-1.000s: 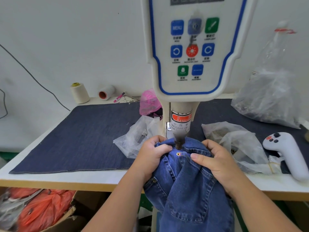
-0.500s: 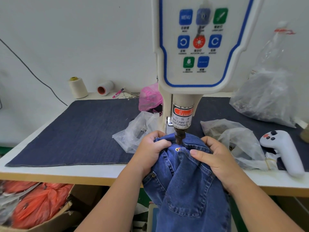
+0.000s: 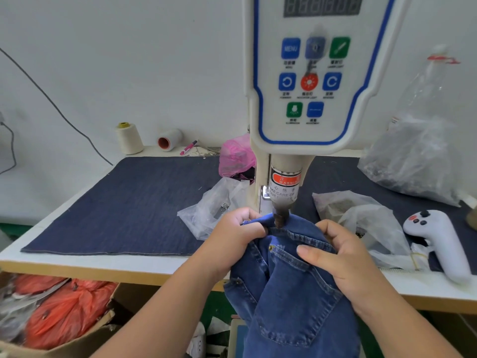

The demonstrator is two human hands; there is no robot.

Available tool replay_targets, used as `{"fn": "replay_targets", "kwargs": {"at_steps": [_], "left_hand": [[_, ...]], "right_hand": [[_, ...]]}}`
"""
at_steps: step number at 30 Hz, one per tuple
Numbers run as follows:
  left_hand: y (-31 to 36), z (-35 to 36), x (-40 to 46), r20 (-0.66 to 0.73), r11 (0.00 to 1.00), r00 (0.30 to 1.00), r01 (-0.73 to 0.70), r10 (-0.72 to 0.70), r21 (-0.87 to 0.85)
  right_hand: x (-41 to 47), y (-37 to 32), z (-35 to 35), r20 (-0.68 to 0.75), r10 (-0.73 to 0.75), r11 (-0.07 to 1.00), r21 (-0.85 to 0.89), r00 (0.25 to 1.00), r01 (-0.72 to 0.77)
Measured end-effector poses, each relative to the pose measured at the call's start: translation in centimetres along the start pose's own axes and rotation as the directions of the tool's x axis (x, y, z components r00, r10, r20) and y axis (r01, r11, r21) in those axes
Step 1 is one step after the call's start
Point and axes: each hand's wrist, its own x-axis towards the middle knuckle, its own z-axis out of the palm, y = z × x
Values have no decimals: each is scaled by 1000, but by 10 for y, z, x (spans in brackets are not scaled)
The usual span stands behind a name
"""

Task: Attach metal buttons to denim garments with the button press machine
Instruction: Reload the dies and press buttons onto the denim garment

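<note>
Blue denim jeans (image 3: 291, 293) hang over the table's front edge, their top edge bunched under the press head (image 3: 280, 218) of the white button press machine (image 3: 309, 99). My left hand (image 3: 232, 236) grips the denim just left of the press head. My right hand (image 3: 333, 254) grips it on the right, thumb lying across the fabric. A small metal button (image 3: 271, 247) shows on the jeans below the press head, and another rivet (image 3: 238, 281) sits lower left.
A dark denim mat (image 3: 129, 202) covers the white table (image 3: 77, 262). Clear plastic bags (image 3: 214, 205) (image 3: 361, 218) flank the machine, a large one (image 3: 418, 161) at the back right. A white handheld controller (image 3: 441, 244) lies right. Thread cones (image 3: 129, 138) stand at the back; orange bags (image 3: 64, 308) lie below.
The denim has been pulled toward me, so the fastened button now sits below the press head and the garment's top edge lies under it. Both hands kept their grip.
</note>
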Motion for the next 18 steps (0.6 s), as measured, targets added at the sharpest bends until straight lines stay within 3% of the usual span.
{"fn": "replay_targets", "kwargs": {"at_steps": [5, 9, 18], "left_hand": [[3, 1, -24, 117, 968, 981, 175, -155, -179], [8, 3, -34, 209, 934, 960, 241, -189, -263], [7, 2, -35, 119, 968, 973, 214, -199, -130]], "right_hand": [[-18, -3, 8, 8, 52, 998, 40, 999, -52], [-25, -6, 11, 10, 80, 993, 85, 997, -81], [-25, -1, 18, -37, 141, 990, 11, 989, -141]]}}
